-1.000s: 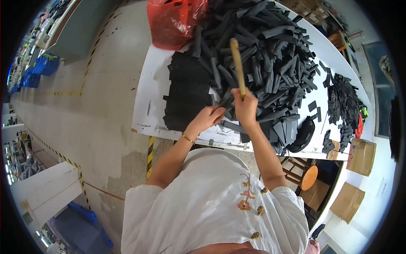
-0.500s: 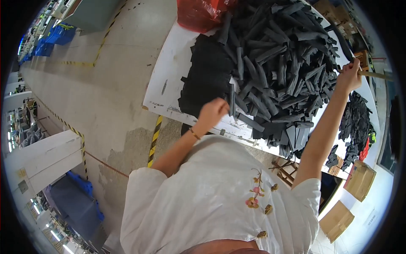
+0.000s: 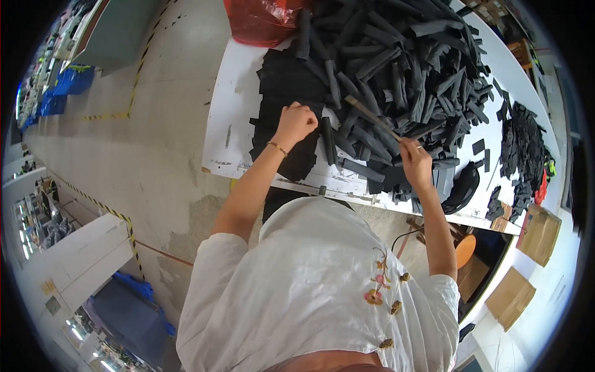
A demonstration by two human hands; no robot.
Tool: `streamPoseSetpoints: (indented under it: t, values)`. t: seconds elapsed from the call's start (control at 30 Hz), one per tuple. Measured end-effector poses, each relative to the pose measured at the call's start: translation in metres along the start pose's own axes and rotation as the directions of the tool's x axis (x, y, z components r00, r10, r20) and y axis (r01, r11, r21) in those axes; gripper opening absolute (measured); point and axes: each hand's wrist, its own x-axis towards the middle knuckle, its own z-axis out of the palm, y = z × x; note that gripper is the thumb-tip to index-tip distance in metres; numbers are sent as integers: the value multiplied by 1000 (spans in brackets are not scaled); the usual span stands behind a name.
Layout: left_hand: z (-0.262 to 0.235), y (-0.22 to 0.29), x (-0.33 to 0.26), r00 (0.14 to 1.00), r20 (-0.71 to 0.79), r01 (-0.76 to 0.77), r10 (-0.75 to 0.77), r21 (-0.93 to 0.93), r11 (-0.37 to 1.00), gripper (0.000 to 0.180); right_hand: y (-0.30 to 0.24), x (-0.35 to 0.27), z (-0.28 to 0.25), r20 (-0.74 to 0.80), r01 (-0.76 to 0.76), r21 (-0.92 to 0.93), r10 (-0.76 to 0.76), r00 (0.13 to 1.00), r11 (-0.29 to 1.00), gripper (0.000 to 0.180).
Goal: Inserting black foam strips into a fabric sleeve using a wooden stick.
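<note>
Strips (image 3: 377, 63): charcoal grey
Flat pieces (image 3: 282, 82): black
Stick (image 3: 374, 118): brown
Counter (image 3: 235, 71): white
Bag (image 3: 260, 25): red
Shirt (image 3: 310, 279): white, pink flowers
Tape (image 3: 132, 238): yellow-black stripes

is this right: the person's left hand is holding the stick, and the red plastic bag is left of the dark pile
The hand is wrong: in the head view, the stick is in the right hand. The red plastic bag is indeed left of the dark pile.
</note>
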Motion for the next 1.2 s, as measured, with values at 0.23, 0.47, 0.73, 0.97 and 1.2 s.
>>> streamPoseSetpoints:
  t: [0.23,0.47,0.73,0.97,1.2]
  values:
    - [-18,-5,1,999,-8,-38,38,-68,997,21,-9,-4,-2,156,213,-105,-195,968,971,12]
    - [0,-12,7,993,103,55,-58,29,998,22,-4,-13,4,197,221,-134,-193,961,966,12]
    - [10,4,0,998,18,-65,63,214,975,14,-8,-15,9,192,227,-119,-202,960,967,10]
    - [-35,1,6,970,180,232,-162,-497,836,11,-16,-7,3,186,250,-116,-226,956,961,11]
    - [-46,6,4,968,201,237,-149,-547,803,10,-21,5,3,186,295,-118,-271,944,948,12]
